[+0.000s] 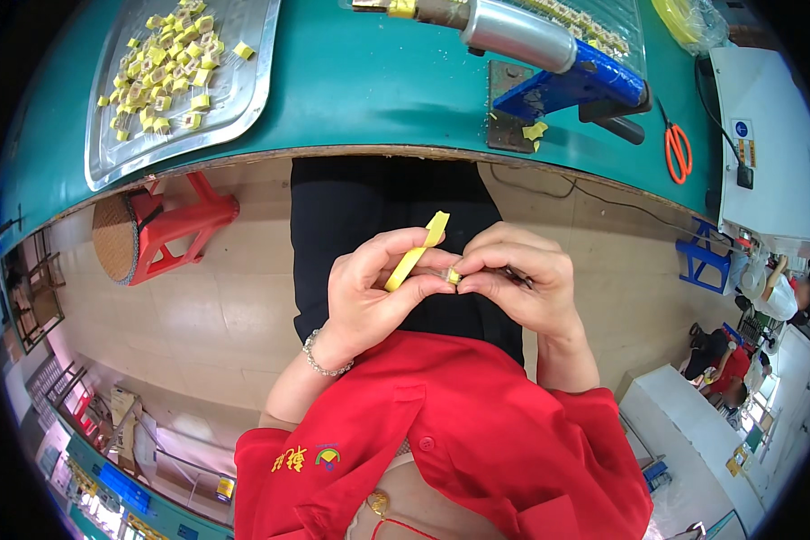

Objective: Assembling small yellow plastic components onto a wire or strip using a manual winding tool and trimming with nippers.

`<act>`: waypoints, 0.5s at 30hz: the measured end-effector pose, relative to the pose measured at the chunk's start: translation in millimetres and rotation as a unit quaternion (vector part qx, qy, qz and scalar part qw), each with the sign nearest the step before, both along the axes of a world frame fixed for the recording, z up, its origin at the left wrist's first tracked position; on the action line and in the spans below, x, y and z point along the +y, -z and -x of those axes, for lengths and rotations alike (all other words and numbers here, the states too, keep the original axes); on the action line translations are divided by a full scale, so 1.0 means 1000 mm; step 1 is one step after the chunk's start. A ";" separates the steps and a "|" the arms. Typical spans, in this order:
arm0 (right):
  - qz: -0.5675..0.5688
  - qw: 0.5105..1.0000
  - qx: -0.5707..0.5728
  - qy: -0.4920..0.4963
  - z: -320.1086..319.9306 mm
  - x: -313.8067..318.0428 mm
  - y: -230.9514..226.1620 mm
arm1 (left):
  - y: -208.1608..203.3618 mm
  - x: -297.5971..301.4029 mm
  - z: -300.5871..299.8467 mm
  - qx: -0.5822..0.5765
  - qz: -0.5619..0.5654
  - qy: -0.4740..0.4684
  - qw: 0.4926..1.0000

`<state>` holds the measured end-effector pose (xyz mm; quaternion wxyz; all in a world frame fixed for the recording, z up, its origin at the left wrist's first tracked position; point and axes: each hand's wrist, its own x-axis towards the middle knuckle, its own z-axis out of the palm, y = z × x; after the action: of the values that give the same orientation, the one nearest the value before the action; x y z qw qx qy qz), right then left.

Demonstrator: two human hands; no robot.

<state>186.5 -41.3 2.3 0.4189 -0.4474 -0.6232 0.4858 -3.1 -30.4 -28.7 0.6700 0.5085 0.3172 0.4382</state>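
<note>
Above my lap, both hands meet at a small yellow-wrapped component (454,276), which looks like a tiny coil or transformer. My left hand (373,283) pinches it between thumb and fingers. A strip of yellow tape (414,257) also lies across the left fingers, its free end sticking up. From the other side, the thumb and fingertips of my right hand (526,274) close on the same component. Something small and dark shows between the right fingers, too hidden to name.
On the green bench (351,108), a metal tray (99,166) holds many yellow components (180,67). A cylinder tool on a blue bracket (594,76) stands right, near yellow scraps (535,131) and orange-handled scissors (679,153). A red stool (184,229) is left; people work far right.
</note>
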 end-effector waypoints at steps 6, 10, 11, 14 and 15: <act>-0.002 1.000 -0.008 0.016 0.003 -0.002 0.000 | 0.003 -0.001 0.000 0.008 0.026 0.003 1.000; 0.055 0.998 0.029 0.024 -0.002 -0.008 0.002 | 0.003 -0.001 -0.002 -0.030 0.073 -0.014 0.997; 0.094 0.992 0.077 0.042 -0.002 -0.010 0.004 | 0.003 -0.001 -0.003 -0.037 0.076 -0.012 0.996; 0.137 0.980 0.132 0.061 -0.001 -0.012 0.006 | 0.003 0.001 -0.002 -0.046 0.092 -0.012 0.995; 0.144 0.978 0.141 0.061 0.000 -0.013 0.007 | 0.003 0.000 -0.002 -0.046 0.091 -0.011 0.995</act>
<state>186.7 -54.0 -4.3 0.4624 -0.4672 -0.4533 0.6020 -1.1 -30.1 -31.6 0.7227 0.4205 0.3301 0.4380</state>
